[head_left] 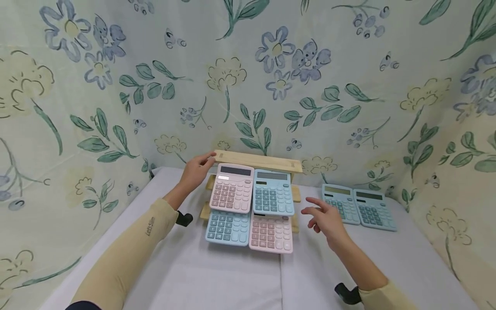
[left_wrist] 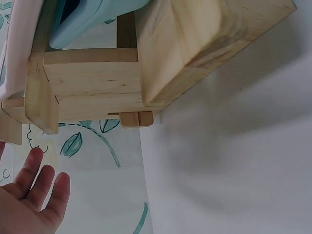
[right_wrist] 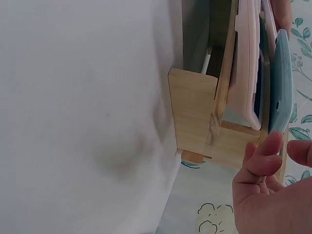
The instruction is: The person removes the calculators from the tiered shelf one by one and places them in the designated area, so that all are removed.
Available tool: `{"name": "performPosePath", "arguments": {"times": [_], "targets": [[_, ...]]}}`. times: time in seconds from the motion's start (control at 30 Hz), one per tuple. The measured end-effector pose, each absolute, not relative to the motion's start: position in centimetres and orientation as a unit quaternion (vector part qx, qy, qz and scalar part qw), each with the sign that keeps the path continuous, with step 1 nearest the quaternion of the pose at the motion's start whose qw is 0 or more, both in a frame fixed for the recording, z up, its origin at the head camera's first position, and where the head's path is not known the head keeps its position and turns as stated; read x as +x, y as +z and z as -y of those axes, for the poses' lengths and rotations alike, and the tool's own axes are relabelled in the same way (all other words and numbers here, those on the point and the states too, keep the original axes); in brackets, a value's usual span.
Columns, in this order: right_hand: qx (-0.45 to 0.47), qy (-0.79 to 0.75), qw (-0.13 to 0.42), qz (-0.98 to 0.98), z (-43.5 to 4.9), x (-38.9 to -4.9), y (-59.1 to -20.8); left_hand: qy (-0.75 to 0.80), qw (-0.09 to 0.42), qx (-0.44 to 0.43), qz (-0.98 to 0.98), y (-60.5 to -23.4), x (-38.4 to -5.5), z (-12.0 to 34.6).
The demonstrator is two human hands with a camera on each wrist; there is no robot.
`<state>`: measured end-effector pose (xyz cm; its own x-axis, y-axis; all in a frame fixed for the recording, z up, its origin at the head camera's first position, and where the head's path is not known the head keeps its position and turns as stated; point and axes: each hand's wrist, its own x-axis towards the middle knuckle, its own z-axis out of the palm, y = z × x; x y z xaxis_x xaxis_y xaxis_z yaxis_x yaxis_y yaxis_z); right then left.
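A wooden rack point(head_left: 257, 160) with stepped tiers holds several calculators. On its upper tier a pink calculator point(head_left: 232, 188) leans beside a blue calculator point(head_left: 273, 192). Below them, partly covered, lean another blue calculator point(head_left: 227, 228) on the left and another pink calculator point(head_left: 271, 234) on the right. My left hand point(head_left: 195, 171) is at the rack's top left corner, fingertips by the top bar; whether they touch it is unclear. To the right of the rack, my right hand point(head_left: 325, 221) hovers with loosely bent, spread fingers and holds nothing.
Two more blue calculators point(head_left: 375, 209) lie side by side on the white-covered table point(head_left: 186, 275), right of the rack. Behind the table hangs a floral curtain point(head_left: 248, 86), which also runs along both sides.
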<state>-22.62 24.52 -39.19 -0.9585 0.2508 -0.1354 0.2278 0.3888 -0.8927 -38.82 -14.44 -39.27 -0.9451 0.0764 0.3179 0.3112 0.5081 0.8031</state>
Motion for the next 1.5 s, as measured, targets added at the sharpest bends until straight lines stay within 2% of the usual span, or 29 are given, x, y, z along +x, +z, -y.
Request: {"name": "performPosePath", "arguments": {"times": [0.57,1.5], "targets": [[-0.113,0.565,-0.003,0.817,-21.2,-21.6,-39.3,-0.484,0.116,-0.120,0.859,-39.3,-38.2,14.9],[-0.044,0.664,-0.063,0.744,-21.4,-22.3,-39.9,-0.479,0.115,-0.120,0.862,-38.9,-38.4,14.7]]}}
